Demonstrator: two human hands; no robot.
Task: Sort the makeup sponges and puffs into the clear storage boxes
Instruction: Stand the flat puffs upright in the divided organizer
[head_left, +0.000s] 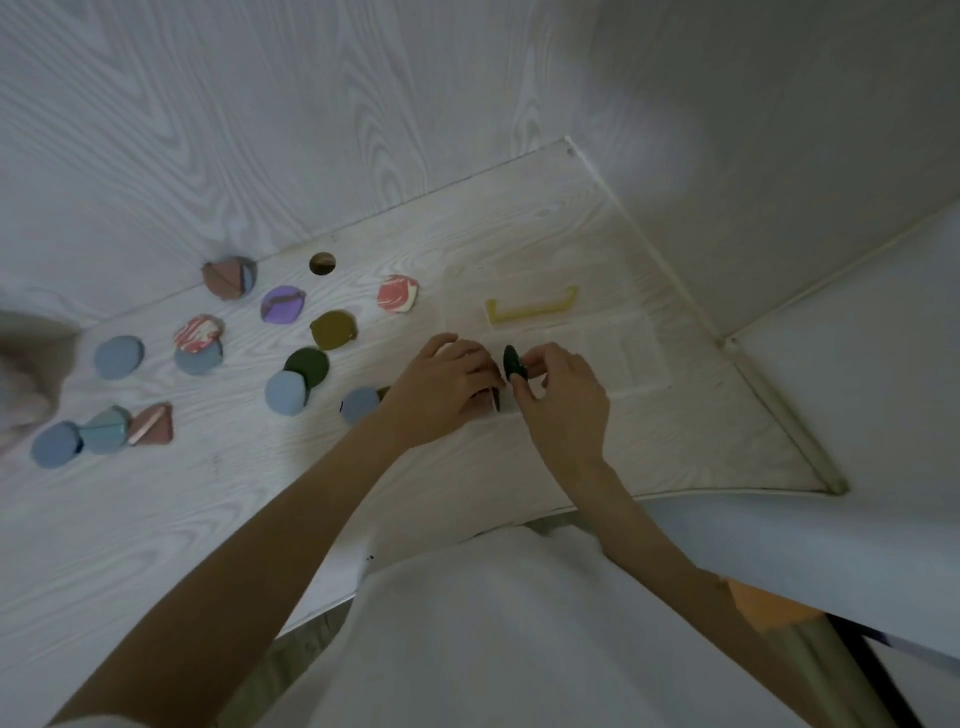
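Head view: right hand (558, 395) pinches a soft, light dark-green oval makeup sponge (513, 362) by its edge at 12 o'clock of the left hand (441, 387), whose grip rests clenched on the clear plastic storage box (631, 358).

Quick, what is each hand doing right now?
Left hand: curled at the clear box, grip cannot be told.
Right hand: pinching a dark green puff.

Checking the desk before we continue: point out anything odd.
Nothing is damaged or spilled. Many puffs lie loose, some overlapping, on the desk left of the clear box. The right hand holds a dark puff edge-up.
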